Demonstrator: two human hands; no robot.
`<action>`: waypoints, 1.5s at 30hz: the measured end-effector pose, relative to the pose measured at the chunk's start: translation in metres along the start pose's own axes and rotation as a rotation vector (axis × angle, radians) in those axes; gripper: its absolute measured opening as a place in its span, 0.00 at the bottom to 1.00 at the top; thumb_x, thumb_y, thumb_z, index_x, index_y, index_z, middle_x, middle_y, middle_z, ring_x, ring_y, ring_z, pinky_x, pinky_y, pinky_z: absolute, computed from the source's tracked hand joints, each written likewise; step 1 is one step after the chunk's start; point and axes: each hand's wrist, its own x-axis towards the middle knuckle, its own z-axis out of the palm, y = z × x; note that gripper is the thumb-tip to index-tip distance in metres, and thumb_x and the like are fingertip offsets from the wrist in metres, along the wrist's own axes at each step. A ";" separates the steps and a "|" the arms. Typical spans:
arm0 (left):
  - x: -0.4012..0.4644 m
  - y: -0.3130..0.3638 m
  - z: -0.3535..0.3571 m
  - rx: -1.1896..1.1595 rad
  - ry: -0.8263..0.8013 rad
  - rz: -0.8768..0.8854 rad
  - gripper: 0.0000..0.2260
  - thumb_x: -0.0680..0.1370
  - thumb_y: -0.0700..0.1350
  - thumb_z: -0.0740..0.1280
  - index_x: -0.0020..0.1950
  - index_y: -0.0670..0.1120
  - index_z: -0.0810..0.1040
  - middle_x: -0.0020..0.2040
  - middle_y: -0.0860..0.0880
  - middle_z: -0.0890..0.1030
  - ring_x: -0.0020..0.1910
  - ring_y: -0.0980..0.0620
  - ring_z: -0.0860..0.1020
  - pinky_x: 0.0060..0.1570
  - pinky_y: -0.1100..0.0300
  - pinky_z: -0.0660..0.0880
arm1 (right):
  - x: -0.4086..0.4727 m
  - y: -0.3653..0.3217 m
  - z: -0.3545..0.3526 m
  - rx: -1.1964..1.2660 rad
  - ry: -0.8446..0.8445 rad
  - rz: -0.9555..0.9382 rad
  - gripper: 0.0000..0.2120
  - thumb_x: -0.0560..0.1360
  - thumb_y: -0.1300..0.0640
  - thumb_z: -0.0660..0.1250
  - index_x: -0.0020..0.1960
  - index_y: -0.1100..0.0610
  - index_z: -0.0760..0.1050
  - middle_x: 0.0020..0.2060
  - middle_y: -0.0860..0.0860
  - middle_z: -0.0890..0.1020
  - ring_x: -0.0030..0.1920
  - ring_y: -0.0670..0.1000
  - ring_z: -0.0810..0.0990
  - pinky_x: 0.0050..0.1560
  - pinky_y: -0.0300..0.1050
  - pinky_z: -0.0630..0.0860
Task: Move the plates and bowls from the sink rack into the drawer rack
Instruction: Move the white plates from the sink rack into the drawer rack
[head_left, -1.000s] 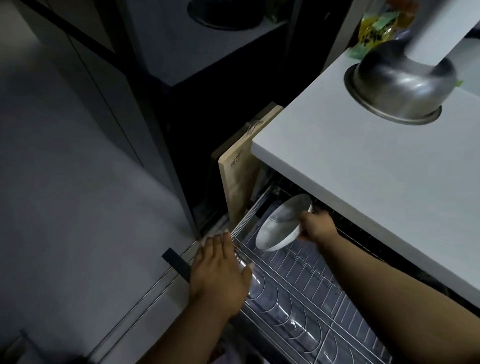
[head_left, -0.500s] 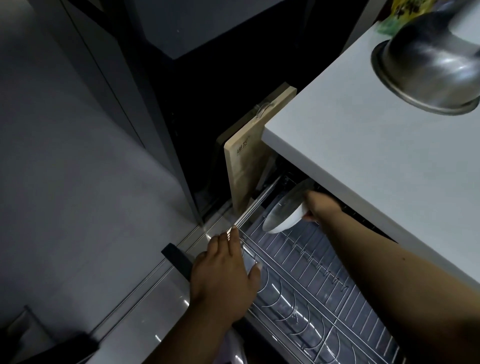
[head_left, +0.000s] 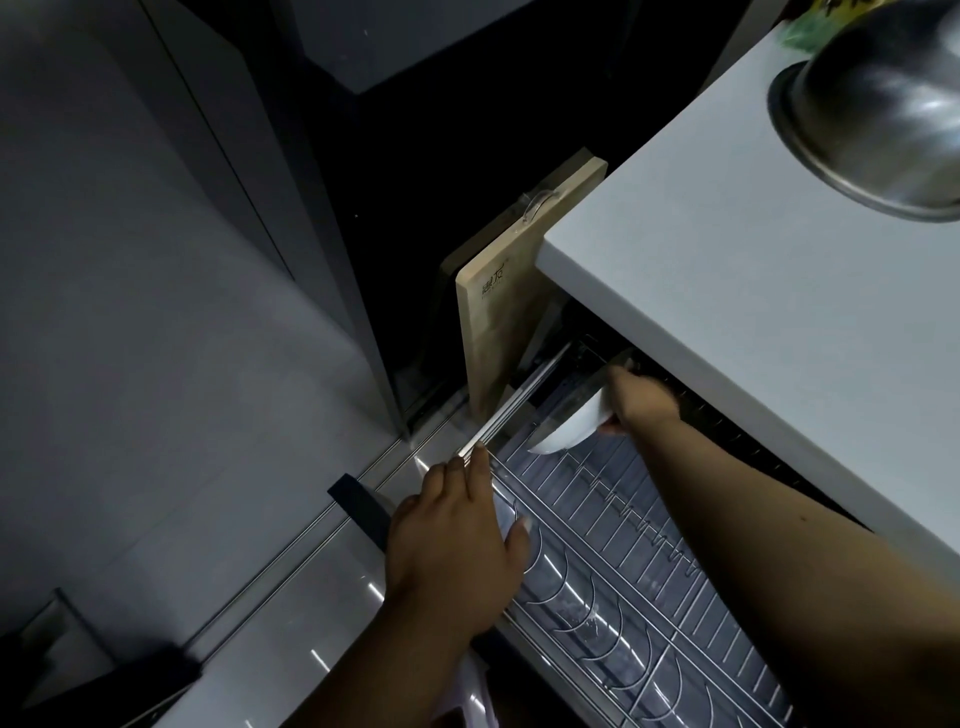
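The pulled-out drawer rack (head_left: 618, 525) is a chrome wire frame with rows of upright dividers, below the white counter. My right hand (head_left: 636, 397) grips a white plate (head_left: 566, 426) by its rim. The plate is tilted on edge at the rack's far end, partly under the counter, so its upper part is in shadow. My left hand (head_left: 457, 540) rests flat on the rack's front left rail with fingers extended and holds nothing. The sink rack is out of view.
A white counter (head_left: 753, 291) overhangs the drawer, with an upturned steel bowl (head_left: 878, 109) at its far right. A wooden cutting board (head_left: 511, 306) stands on edge at the drawer's far left corner. Dark cabinets and grey floor lie to the left.
My right hand has carried the plate deeper into the rack, further under the counter, and tipped it more on edge. My left hand has stayed on the front rail.
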 end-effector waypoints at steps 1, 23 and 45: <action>0.000 0.000 0.000 0.003 0.000 0.001 0.34 0.78 0.63 0.51 0.78 0.48 0.45 0.76 0.50 0.61 0.72 0.52 0.61 0.62 0.57 0.67 | 0.003 -0.003 0.000 0.013 -0.029 0.003 0.14 0.78 0.51 0.55 0.40 0.57 0.73 0.42 0.58 0.81 0.39 0.60 0.83 0.54 0.55 0.79; 0.003 0.005 -0.003 0.160 -0.076 -0.021 0.19 0.78 0.58 0.56 0.62 0.48 0.68 0.56 0.49 0.79 0.53 0.49 0.77 0.46 0.57 0.70 | -0.085 0.055 -0.011 -0.239 -0.032 -0.268 0.21 0.78 0.41 0.58 0.53 0.58 0.77 0.43 0.54 0.79 0.46 0.54 0.77 0.45 0.41 0.67; -0.070 0.217 0.010 0.024 -0.216 0.574 0.16 0.80 0.55 0.57 0.64 0.50 0.70 0.52 0.52 0.80 0.50 0.50 0.78 0.45 0.58 0.73 | -0.267 0.249 -0.221 0.208 0.494 -0.229 0.09 0.77 0.47 0.63 0.47 0.51 0.78 0.39 0.48 0.82 0.42 0.48 0.80 0.41 0.42 0.73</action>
